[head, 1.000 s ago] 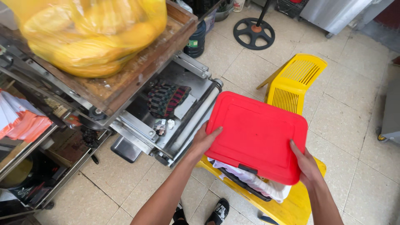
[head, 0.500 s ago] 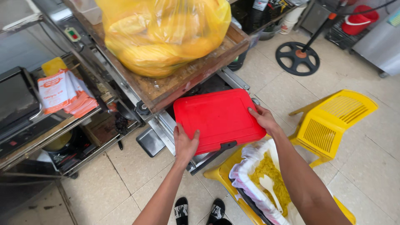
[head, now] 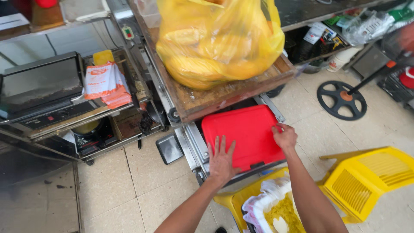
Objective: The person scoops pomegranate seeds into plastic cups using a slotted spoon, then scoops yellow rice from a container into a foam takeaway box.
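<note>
Under the wooden board (head: pixel 224 97), flat red lid (head: pixel 241 133) with rounded corners, left hand (head: pixel 221 159) and right hand (head: pixel 284 137) pressed flat, fingers spread

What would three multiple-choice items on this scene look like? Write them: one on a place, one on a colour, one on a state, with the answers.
1. Where does the red lid lie?
A. on the metal cart ledge under the wooden board
B. on the yellow chair
C. on the floor

2. What colour is the big bag on the wooden board?
A. blue
B. yellow
C. black

3. How does the left hand meet the lid?
A. clenched in a fist
B. lifted clear of it
C. flat, fingers spread

Answers: 1 A, the lid sits below the board's edge; 2 B, it is translucent yellow; 3 C, the palm lies on the lid while the right hand touches its edge.
</note>
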